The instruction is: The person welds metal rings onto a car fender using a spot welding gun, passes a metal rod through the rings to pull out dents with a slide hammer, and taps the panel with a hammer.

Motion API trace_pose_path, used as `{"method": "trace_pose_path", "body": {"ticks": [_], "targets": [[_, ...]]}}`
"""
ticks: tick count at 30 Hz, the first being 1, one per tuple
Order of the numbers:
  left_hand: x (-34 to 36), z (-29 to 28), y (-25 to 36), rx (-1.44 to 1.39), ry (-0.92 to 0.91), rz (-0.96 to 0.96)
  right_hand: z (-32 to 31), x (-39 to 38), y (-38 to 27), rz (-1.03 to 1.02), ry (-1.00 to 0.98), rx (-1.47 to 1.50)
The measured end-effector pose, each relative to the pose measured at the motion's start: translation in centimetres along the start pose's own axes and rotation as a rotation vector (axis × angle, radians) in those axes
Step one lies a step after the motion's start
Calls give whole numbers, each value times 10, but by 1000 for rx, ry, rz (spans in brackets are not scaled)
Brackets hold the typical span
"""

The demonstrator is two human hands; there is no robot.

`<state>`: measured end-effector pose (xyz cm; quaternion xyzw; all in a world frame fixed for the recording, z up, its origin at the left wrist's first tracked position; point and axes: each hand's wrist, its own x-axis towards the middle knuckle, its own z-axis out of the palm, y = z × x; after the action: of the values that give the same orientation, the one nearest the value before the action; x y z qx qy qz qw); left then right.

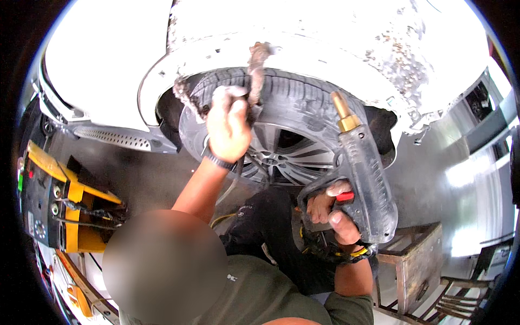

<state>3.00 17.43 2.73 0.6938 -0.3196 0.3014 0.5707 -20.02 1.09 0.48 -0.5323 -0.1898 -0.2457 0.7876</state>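
My right hand (336, 211) is wrapped round the grip of a black pistol-shaped spot-welding gun (371, 181) with a red trigger. Its brass tip (342, 111) points away from me, in front of the tyre (303, 95) and apart from the body panel. Over the tyre's left side, my left hand (230, 122) is closed around something dark, mostly hidden by the fingers. Beside it a rusty, ragged metal strip (256, 76) runs from the white car panel (303, 38) down over the tread. A cable (233, 187) hangs below that hand.
A yellow and black machine (70, 195) with cables stands at the left. The spoked wheel (273, 160) sits under the scraped arch. A worn metal-framed stand (417, 265) and a slatted wooden seat (457, 300) are at the lower right. A perforated sill step (111, 138) juts out leftward.
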Motion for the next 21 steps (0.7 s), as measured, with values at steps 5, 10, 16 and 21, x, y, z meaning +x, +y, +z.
{"method": "trace_pose_path", "body": {"ticks": [5,10,16,21], "targets": [[-73,-22,25,-552,-81,-7,2,-18,-32,33,-48,-123],[-121,6,38,-693,-681,-1035,-10,-59,-36,51,83,105],[-76,67,74,-974,-700,-1246,-25,-78,-26,15,141,54],[-41,108,99,-1155,-766,-995,-34,-82,-24,-31,122,143]]}}
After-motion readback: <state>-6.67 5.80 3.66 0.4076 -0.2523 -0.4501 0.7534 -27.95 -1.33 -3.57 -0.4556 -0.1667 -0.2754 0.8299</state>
